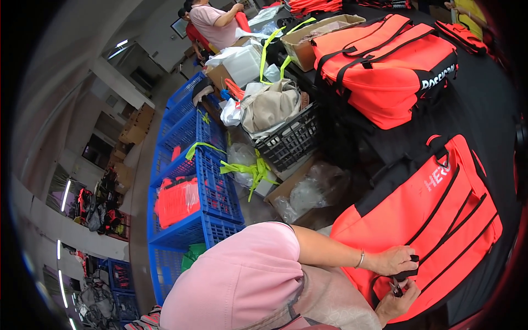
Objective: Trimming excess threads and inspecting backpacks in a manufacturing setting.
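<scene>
A bright orange-red bag (418,220) with black straps and black side panels lies on the black-covered table before me. My left hand (392,260), a bracelet on its wrist, is closed on the end of a black webbing strap (408,269) near the bag's lower edge. Just below it, my right hand (399,302) is closed around small dark metal snips (396,287), their tips close to the strap. The fingers partly hide the snips and the strap end.
Another orange-red bag (379,71) stands farther back on the table. Left of it are a black crate (289,146) with beige cloth, an open cardboard box (324,33), and blue crates (220,187) holding orange pieces. Neon yellow ties (250,170) hang there. People (214,22) work behind.
</scene>
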Demonstrator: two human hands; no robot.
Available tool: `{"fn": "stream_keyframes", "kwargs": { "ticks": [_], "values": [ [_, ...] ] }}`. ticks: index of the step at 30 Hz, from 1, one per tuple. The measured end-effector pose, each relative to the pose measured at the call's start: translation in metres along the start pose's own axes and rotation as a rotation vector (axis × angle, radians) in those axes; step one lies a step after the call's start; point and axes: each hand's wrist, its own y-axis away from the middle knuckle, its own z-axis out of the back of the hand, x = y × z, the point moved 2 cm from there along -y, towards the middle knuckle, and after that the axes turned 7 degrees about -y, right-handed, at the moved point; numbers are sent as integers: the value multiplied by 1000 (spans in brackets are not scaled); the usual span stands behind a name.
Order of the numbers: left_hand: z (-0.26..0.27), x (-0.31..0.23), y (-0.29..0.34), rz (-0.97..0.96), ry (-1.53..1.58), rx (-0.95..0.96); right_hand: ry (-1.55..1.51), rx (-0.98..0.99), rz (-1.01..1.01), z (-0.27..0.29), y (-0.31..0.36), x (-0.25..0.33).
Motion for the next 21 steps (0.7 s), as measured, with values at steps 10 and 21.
{"fn": "stream_keyframes", "kwargs": {
  "ticks": [10, 21],
  "values": [
    [8, -4, 1, -28, -53, -10, -222, 189, -145, 4, -13, -12],
    [8, 0, -4, 3, 27, 5, -46, 292, 132, 6, -21, -13]
  ]
}}
